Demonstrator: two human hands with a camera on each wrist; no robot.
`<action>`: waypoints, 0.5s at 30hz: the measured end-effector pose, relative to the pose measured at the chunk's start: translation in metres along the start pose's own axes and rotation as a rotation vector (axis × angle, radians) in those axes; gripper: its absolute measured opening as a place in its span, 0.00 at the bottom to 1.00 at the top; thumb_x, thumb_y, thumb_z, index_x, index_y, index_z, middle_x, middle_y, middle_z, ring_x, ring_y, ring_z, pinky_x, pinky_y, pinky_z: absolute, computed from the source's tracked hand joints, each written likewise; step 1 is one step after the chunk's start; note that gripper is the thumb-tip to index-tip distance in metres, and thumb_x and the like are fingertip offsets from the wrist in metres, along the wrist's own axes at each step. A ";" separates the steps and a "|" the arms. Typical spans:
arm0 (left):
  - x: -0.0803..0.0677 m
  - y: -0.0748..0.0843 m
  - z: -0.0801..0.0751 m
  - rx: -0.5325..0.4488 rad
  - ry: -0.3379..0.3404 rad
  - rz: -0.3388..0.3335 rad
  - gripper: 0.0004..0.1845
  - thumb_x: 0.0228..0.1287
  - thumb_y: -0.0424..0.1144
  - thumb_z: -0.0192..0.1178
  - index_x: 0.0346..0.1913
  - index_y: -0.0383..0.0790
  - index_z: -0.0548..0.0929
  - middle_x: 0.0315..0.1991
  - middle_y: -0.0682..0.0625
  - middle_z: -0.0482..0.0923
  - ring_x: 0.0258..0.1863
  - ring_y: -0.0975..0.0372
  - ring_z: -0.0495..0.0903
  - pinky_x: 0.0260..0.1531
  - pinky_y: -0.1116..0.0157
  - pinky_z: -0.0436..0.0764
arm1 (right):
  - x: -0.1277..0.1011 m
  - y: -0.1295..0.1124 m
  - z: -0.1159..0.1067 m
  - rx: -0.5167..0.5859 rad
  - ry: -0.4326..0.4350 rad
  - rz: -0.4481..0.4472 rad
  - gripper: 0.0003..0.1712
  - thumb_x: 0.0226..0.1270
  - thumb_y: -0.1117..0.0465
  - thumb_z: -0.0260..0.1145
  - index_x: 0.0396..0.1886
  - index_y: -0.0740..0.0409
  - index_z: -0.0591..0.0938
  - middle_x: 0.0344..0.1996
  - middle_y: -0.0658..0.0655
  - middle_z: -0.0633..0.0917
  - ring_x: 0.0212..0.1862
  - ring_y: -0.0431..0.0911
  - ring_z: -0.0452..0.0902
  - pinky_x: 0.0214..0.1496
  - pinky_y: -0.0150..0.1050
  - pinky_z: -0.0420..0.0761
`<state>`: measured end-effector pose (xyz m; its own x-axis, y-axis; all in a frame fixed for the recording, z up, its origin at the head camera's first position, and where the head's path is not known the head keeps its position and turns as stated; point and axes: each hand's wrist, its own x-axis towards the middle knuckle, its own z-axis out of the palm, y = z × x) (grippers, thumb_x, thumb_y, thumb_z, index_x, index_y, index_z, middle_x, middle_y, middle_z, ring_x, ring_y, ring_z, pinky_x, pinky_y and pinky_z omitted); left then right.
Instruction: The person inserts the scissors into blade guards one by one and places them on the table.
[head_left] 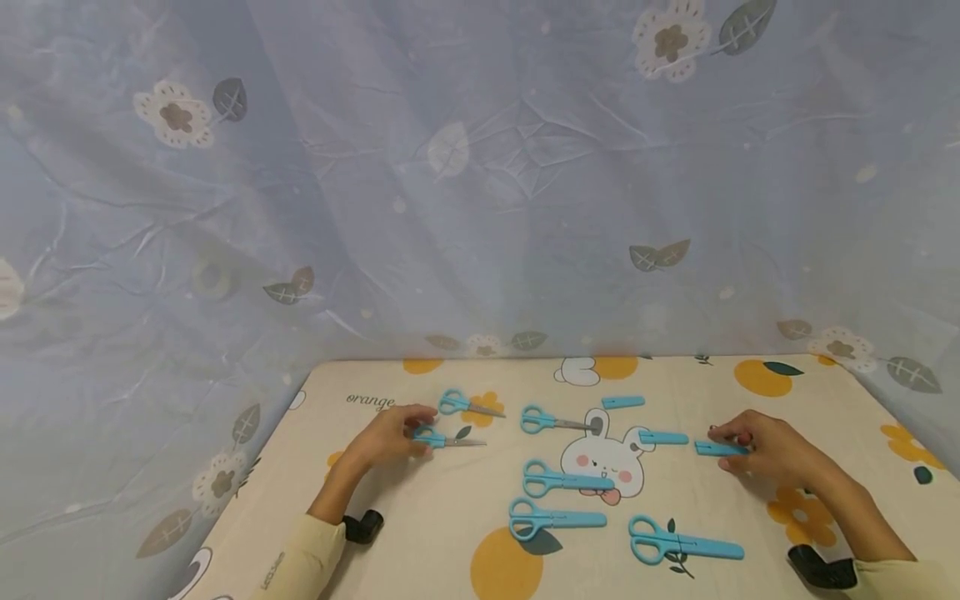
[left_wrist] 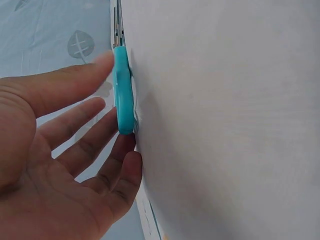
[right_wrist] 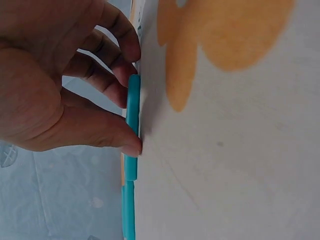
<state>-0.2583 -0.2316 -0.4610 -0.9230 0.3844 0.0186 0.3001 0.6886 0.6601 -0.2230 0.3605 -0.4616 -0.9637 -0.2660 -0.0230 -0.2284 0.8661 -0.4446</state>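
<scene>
In the head view my left hand (head_left: 390, 433) is at the handle of a pair of small blue scissors (head_left: 442, 438) with bare blades pointing right. The left wrist view has the thumb at the near side of the handle (left_wrist: 124, 95) and loosely bent fingers beyond it. My right hand (head_left: 768, 450) pinches a blue scissors sheath (head_left: 705, 448) between thumb and fingers, low over the cloth. Close to its left end lies a second blue sheath (head_left: 663, 438). Two more bare scissors lie near the left hand, one farther back (head_left: 453, 403) and one to the right (head_left: 542, 420).
Another loose sheath (head_left: 622, 402) lies toward the back. Sheathed scissors rest in the middle (head_left: 573, 481), just in front (head_left: 573, 519) and at the front right (head_left: 697, 546). A patterned cloth covers the table (head_left: 420, 533); a pale curtain (head_left: 480, 208) hangs behind it.
</scene>
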 end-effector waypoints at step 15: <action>-0.002 0.005 0.003 0.033 0.017 -0.041 0.32 0.53 0.23 0.79 0.64 0.37 0.86 0.60 0.44 0.87 0.58 0.48 0.82 0.57 0.48 0.85 | -0.002 -0.004 0.002 -0.038 0.065 0.026 0.19 0.61 0.63 0.82 0.52 0.63 0.92 0.40 0.56 0.82 0.39 0.47 0.67 0.37 0.35 0.64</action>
<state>-0.2537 -0.2269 -0.4602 -0.9385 0.3452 0.0047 0.2694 0.7236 0.6355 -0.2195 0.3573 -0.4618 -0.9760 -0.2162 0.0251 -0.2073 0.8883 -0.4099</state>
